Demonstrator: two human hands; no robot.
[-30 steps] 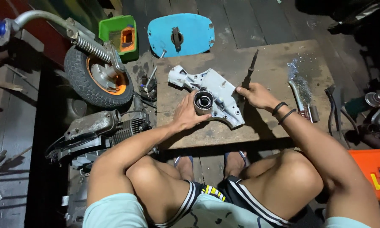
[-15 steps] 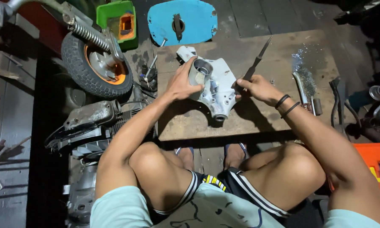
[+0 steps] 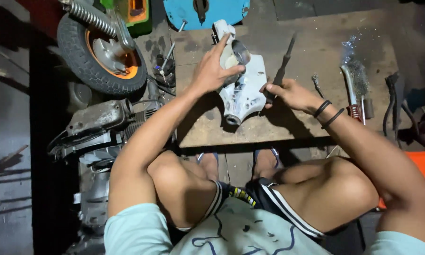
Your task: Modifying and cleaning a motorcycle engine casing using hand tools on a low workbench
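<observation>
Pale blue shirt, black wristbands (image 3: 328, 113)

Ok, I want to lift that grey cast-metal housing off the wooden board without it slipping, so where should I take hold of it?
Probably by the grey cast-metal housing's round upper end, coming from its left side. The left hand already wraps there, fingers over the open bore, which gives a rim to hook. The lower part tapers to a small boss and offers less purchase, and the right hand with its dark slim tool occupies the right side.

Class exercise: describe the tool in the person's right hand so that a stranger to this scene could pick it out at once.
Start at the wooden board on the floor. Near its middle, the right hand grips a slim dark tool pointing away from the person. Unlike the pale metal casing beside it, it is narrow, straight and black.
</observation>
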